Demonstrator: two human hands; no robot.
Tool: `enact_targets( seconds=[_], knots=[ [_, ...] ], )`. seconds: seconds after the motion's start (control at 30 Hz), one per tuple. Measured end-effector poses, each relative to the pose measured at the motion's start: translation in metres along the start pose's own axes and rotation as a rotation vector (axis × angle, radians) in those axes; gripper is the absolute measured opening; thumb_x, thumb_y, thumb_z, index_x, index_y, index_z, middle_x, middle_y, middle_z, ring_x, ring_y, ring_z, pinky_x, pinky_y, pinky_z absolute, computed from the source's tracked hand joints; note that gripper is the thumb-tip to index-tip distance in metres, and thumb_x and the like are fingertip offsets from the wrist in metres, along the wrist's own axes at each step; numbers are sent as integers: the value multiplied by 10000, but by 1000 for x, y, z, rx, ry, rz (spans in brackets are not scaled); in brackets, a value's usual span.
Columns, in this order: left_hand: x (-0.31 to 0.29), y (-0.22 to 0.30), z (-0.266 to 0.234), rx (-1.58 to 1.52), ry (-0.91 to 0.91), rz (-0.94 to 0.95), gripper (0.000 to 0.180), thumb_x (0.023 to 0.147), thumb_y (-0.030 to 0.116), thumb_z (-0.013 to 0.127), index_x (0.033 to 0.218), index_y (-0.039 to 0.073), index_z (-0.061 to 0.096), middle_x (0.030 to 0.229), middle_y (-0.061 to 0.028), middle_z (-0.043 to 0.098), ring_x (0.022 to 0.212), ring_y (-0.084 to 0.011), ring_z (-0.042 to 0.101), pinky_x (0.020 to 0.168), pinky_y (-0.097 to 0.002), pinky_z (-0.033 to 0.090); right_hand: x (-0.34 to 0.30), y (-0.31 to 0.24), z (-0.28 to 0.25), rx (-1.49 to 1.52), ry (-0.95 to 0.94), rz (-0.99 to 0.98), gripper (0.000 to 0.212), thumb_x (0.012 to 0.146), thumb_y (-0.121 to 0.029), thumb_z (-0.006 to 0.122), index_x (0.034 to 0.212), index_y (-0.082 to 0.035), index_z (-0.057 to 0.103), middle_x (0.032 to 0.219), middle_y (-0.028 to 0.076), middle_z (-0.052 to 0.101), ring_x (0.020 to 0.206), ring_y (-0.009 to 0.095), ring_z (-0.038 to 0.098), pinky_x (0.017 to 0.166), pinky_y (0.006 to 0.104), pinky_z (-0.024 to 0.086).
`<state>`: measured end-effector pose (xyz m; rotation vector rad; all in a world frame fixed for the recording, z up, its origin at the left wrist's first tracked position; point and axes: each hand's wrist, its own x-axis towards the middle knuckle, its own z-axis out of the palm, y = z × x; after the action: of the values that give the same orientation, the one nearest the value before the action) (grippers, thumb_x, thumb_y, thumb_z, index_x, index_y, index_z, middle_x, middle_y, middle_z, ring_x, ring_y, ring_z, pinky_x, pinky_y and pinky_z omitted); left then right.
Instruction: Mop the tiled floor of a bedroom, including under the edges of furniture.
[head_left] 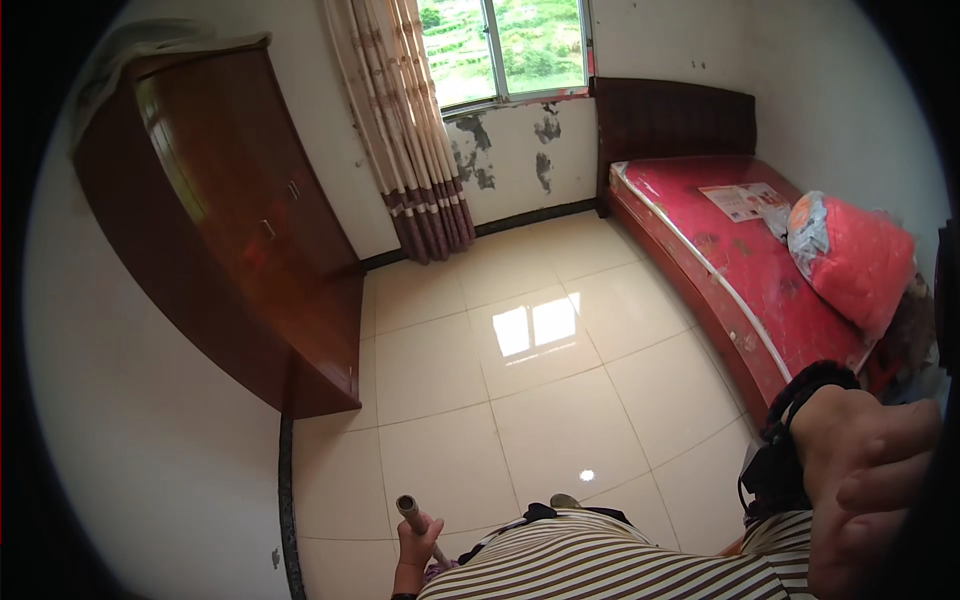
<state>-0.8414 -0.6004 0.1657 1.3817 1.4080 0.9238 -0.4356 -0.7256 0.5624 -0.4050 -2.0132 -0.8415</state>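
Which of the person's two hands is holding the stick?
The left hand, low beside the striped shirt, grips the stick. The right hand, raised close to the camera, holds nothing visible.

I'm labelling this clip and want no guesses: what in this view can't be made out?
Head view only:
- Wooden handle in the left hand: its lower end is hidden behind the striped shirt, so the tool's kind is unclear.
- Right hand: close to the lens, cut off by the rim; whether it holds anything is unclear.
- Paper on the red mattress: too small to tell.
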Motion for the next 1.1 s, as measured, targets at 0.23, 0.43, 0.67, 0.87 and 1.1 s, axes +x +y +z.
enact_targets(
  seconds=[0.23, 0.43, 0.67, 0.87, 1.1],
  knots=[
    [0, 1, -4, 23, 16, 27, 211, 683, 73, 702, 612, 46, 505, 560, -5, 511, 525, -107, 488, 510, -275, 413, 2, -1, 3, -8, -10, -16, 398, 931, -426, 319, 915, -75, 506, 815, 64, 539, 605, 171, 433, 580, 362, 345],
    [1, -6, -4, 9, 8, 4, 214, 680, 52, 699, 608, 49, 498, 564, -8, 509, 521, -110, 487, 501, -274, 406, -1, 0, 3, -12, -34, -20, 406, 931, -431, 314, 924, -72, 504, 824, 64, 541, 610, 172, 433, 586, 363, 344],
    [0, -2, 2, 31, 12, 27, 204, 690, 35, 678, 621, 51, 486, 558, -5, 483, 508, -108, 460, 483, -268, 387, -3, 13, 13, 11, -26, -7, 414, 931, -436, 308, 935, -70, 502, 835, 63, 543, 616, 173, 435, 594, 365, 343],
    [6, -7, 4, 53, 32, 34, 218, 683, 63, 706, 603, 39, 504, 560, -8, 516, 518, -104, 484, 497, -279, 408, -9, 36, 25, 46, -37, -7, 422, 931, -440, 303, 944, -68, 501, 845, 63, 544, 622, 173, 436, 600, 367, 342],
    [5, 0, 14, 39, 60, 17, 210, 685, 50, 698, 607, 26, 505, 547, -22, 510, 507, -116, 482, 488, -284, 397, -27, 63, 45, 80, -4, 8, 431, 932, -445, 297, 955, -65, 499, 856, 63, 546, 628, 174, 437, 607, 368, 342]
  ],
)
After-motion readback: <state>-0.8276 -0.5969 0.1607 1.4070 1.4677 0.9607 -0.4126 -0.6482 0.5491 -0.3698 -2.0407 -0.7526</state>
